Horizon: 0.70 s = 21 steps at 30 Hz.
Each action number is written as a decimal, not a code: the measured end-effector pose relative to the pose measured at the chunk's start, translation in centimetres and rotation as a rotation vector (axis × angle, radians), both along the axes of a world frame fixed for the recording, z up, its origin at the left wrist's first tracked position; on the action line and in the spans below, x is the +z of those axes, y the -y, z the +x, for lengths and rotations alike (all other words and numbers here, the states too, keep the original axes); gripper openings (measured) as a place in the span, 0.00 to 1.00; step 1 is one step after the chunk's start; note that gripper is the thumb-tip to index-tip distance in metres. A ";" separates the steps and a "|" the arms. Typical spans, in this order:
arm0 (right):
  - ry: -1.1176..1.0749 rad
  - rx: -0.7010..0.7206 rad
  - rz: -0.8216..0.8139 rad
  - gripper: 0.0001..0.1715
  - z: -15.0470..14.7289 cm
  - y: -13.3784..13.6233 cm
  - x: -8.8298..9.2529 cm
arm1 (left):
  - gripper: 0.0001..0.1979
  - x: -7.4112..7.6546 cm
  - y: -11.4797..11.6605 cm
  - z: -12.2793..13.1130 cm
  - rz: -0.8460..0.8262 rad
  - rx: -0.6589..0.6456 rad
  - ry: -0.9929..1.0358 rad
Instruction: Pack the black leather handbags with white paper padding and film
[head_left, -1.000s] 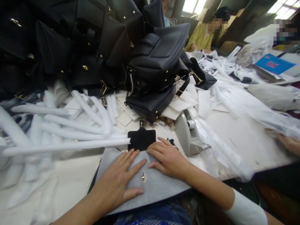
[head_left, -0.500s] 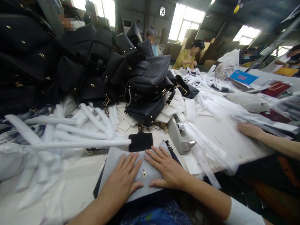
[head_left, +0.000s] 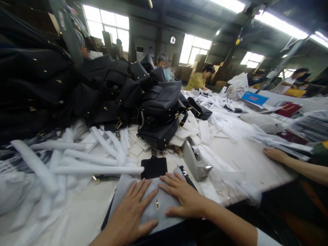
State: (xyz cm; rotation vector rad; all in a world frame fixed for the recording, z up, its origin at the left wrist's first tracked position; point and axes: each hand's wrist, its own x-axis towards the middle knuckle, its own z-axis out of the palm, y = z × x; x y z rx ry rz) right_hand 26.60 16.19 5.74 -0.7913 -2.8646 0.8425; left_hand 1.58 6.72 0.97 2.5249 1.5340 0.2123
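Note:
A light grey sheet point(head_left: 148, 201) lies over a dark bag at the table's near edge. A small gold clasp point(head_left: 157, 203) pokes up through the middle of the sheet. My left hand point(head_left: 133, 205) rests flat on the sheet left of the clasp, fingers spread. On the other side, my right hand point(head_left: 183, 194) also lies flat with its fingers apart. Beyond my fingertips, a black flap point(head_left: 153, 167) with a gold buckle stretches away from the bag. Most of the bag is hidden under the sheet and my hands.
Black bags point(head_left: 159, 99) are heaped at the back left. White wrapped rolls point(head_left: 99, 169) lie left of my hands, and a grey tape dispenser point(head_left: 196, 160) stands to the right. A co-worker's hand point(head_left: 276, 155) rests on the table at right, near plastic sheets.
The view has tipped upward, so things sit lower in the picture. Both my hands stay flat on the sheet. The co-worker's hand at the right remains on the table.

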 end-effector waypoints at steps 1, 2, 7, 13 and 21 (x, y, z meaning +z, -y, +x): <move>-0.046 -0.049 0.000 0.39 -0.5 -0.4 0.3 | 0.41 0.0 0.0 0.0 -0.011 0.001 -0.001; -0.104 -0.119 0.019 0.32 -1.1 -0.9 0.5 | 0.41 -0.1 0.0 0.0 -0.021 0.001 0.000; -0.152 -0.418 0.155 0.25 -5.9 -5.2 0.0 | 0.40 0.1 0.1 0.0 -0.029 0.004 0.030; -0.105 -0.492 0.059 0.20 -9.4 -9.0 -0.9 | 0.41 0.4 0.1 0.1 -0.023 0.022 0.045; -0.323 -0.309 0.003 0.08 -6.0 -3.1 2.1 | 0.37 0.7 0.4 0.3 0.039 0.039 0.069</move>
